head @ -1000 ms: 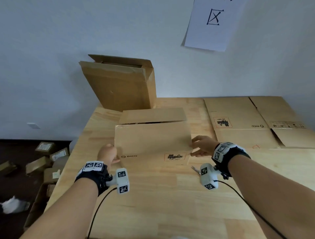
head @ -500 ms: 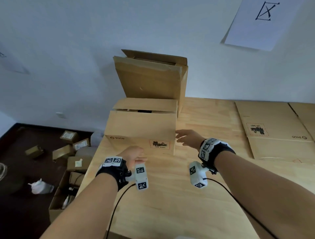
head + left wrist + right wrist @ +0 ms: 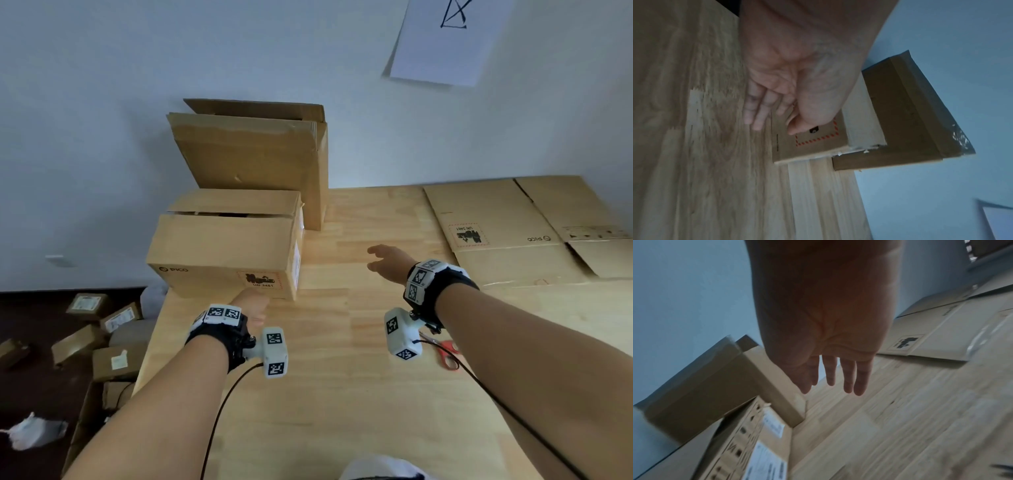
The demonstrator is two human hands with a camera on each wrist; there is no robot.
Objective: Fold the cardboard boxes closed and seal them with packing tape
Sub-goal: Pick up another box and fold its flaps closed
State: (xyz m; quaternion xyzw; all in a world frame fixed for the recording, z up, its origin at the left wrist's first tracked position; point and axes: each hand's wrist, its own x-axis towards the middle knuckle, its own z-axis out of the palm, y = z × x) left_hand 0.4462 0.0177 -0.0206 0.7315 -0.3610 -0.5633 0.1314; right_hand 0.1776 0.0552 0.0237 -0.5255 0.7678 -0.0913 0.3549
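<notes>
I steady the folded box (image 3: pixel 222 246) at the desk's (image 3: pixel 342 394) far-left corner, my left hand (image 3: pixel 251 305) flat against its near face, fingers straight. My right hand (image 3: pixel 388 262) hovers relaxed and empty over bare wood, likely freed to fetch tape; flaps look unsealed.

A pale wall (image 3: pixel 102 102) is filling the far side, a paper sheet (image 3: pixel 442 41) hanging upper right; the wooden table (image 3: pixel 342 411) is spreading near, dark floor (image 3: pixel 30 387) lying left.
</notes>
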